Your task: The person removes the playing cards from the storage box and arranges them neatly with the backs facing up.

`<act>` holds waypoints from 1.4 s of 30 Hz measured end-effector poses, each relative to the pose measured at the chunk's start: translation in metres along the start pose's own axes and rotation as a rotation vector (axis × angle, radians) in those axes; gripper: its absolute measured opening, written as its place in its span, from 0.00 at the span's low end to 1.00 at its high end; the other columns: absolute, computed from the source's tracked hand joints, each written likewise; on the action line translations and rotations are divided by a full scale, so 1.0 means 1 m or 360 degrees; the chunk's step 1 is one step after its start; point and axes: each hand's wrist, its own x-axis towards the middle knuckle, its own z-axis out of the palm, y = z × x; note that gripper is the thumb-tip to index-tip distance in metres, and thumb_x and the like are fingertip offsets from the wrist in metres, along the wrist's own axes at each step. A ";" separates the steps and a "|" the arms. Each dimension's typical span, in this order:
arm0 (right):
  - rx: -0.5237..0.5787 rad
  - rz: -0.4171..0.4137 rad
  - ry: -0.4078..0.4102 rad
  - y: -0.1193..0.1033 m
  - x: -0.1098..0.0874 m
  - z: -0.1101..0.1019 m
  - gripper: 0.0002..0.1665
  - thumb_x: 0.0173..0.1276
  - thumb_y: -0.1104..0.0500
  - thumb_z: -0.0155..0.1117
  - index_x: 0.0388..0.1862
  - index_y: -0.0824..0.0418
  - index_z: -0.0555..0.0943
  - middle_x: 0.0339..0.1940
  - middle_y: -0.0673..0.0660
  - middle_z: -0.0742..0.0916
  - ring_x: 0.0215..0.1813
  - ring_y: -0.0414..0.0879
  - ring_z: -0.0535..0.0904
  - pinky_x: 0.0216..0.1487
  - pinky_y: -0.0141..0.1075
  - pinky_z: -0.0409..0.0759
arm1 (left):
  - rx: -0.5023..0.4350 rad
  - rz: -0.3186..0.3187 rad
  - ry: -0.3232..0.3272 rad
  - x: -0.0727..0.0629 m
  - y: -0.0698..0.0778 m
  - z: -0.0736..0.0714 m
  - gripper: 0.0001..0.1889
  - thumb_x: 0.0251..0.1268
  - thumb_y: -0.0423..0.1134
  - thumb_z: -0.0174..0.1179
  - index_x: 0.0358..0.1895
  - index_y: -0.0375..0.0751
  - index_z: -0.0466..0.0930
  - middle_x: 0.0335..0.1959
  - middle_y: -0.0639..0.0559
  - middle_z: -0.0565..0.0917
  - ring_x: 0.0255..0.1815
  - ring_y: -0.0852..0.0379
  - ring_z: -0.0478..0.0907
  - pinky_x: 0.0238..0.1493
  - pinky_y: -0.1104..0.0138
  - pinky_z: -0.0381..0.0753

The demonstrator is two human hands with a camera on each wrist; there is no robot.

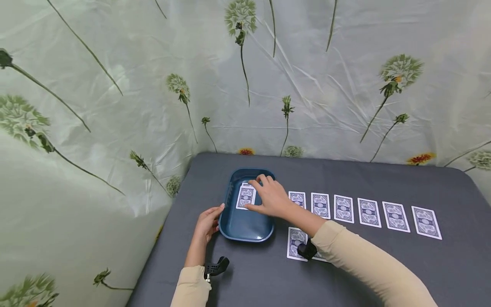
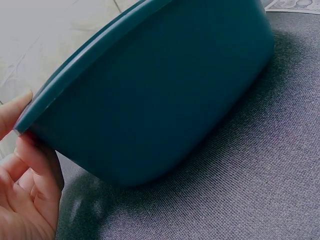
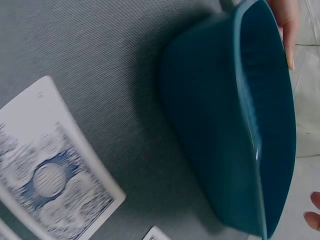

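A blue plastic tray (image 1: 245, 227) stands toward the left of the table, with playing cards (image 1: 245, 197) lying patterned-back up inside. My left hand (image 1: 207, 222) grips its left rim; in the left wrist view the thumb lies over the lip and the other fingers bend beneath it. Over the tray, my right hand (image 1: 271, 198) is spread, thumb and fingers apart around the cards, with nothing seen between them. Only fingertips (image 3: 312, 220) of that hand show at the edge of the right wrist view, beyond the tray wall (image 3: 200, 115).
Right of the tray runs a row of several face-down cards (image 1: 370, 212) on the grey table (image 1: 383, 264). Nearer me lies another card (image 1: 296, 243), with one more partly hidden by the right sleeve (image 1: 368, 260). A flowered cloth (image 1: 326, 106) hangs behind the table.
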 end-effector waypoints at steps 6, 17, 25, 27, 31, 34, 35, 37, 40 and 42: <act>0.0029 0.0019 -0.0060 -0.001 0.012 0.005 0.42 0.54 0.30 0.59 0.59 0.55 0.72 0.49 0.59 0.75 0.42 0.51 0.72 0.34 0.40 0.73 | 0.0034 -0.0019 0.0025 0.004 0.000 0.000 0.25 0.52 0.55 0.66 0.43 0.36 0.79 0.31 0.50 0.77 0.24 0.58 0.72 0.23 0.70 0.70; 0.0248 0.0453 -0.0532 -0.001 0.034 0.034 0.51 0.44 0.33 0.71 0.62 0.58 0.68 0.51 0.60 0.72 0.49 0.52 0.68 0.46 0.46 0.73 | -0.0041 0.0006 -0.0029 0.006 -0.004 -0.001 0.22 0.51 0.54 0.66 0.36 0.37 0.79 0.23 0.53 0.75 0.20 0.59 0.69 0.21 0.70 0.68; 0.0159 0.0564 -0.0669 -0.002 0.040 0.063 0.58 0.37 0.33 0.75 0.64 0.60 0.66 0.56 0.62 0.70 0.57 0.54 0.64 0.57 0.49 0.67 | -0.0065 -0.0001 -0.0079 0.005 -0.006 0.001 0.19 0.52 0.53 0.66 0.35 0.39 0.80 0.22 0.55 0.75 0.20 0.61 0.69 0.20 0.72 0.67; 0.0198 0.0595 -0.0656 -0.002 0.041 0.066 0.58 0.34 0.35 0.77 0.63 0.60 0.67 0.56 0.63 0.70 0.57 0.54 0.64 0.57 0.49 0.67 | -0.0072 0.0007 -0.0078 0.005 -0.005 0.001 0.19 0.53 0.53 0.66 0.36 0.38 0.80 0.22 0.55 0.75 0.19 0.61 0.69 0.19 0.72 0.66; 0.0254 0.0641 -0.0634 -0.002 0.042 0.069 0.57 0.32 0.40 0.81 0.62 0.59 0.68 0.56 0.62 0.70 0.58 0.56 0.63 0.56 0.50 0.66 | -0.0060 0.0015 -0.0082 0.005 -0.004 0.000 0.21 0.53 0.53 0.65 0.37 0.38 0.79 0.22 0.55 0.75 0.19 0.62 0.68 0.18 0.72 0.66; 0.0282 0.0647 -0.0633 -0.002 0.042 0.071 0.57 0.32 0.42 0.81 0.62 0.59 0.68 0.57 0.62 0.70 0.59 0.56 0.64 0.56 0.51 0.65 | -0.0054 0.0008 -0.0081 0.006 -0.003 -0.002 0.21 0.52 0.54 0.65 0.38 0.38 0.79 0.22 0.55 0.75 0.19 0.61 0.68 0.18 0.72 0.65; 0.0292 0.0641 -0.0627 -0.003 0.042 0.072 0.57 0.32 0.42 0.82 0.62 0.60 0.68 0.56 0.62 0.70 0.59 0.56 0.64 0.56 0.51 0.65 | -0.0050 0.0007 -0.0078 0.006 -0.003 -0.002 0.21 0.53 0.54 0.65 0.38 0.38 0.79 0.22 0.55 0.75 0.19 0.61 0.68 0.18 0.72 0.65; 0.0309 0.0629 -0.0607 -0.003 0.042 0.072 0.57 0.31 0.43 0.82 0.61 0.61 0.68 0.55 0.63 0.70 0.59 0.57 0.64 0.56 0.51 0.64 | -0.0062 0.0009 -0.0073 0.007 -0.003 -0.003 0.21 0.52 0.53 0.65 0.37 0.38 0.79 0.22 0.55 0.75 0.19 0.61 0.68 0.18 0.72 0.65; 0.0306 0.0606 -0.0576 -0.005 0.044 0.073 0.57 0.30 0.44 0.82 0.61 0.62 0.68 0.54 0.64 0.71 0.58 0.57 0.63 0.57 0.50 0.64 | -0.0074 0.0019 -0.0065 0.008 -0.004 -0.005 0.21 0.52 0.53 0.66 0.37 0.38 0.79 0.22 0.55 0.75 0.20 0.61 0.68 0.18 0.72 0.65; 0.0290 0.0584 -0.0564 -0.007 0.046 0.073 0.57 0.29 0.44 0.83 0.60 0.63 0.69 0.53 0.63 0.71 0.56 0.56 0.64 0.56 0.48 0.64 | -0.0071 0.0020 -0.0061 0.009 -0.004 -0.005 0.22 0.52 0.54 0.66 0.37 0.37 0.78 0.23 0.55 0.75 0.20 0.61 0.68 0.19 0.72 0.66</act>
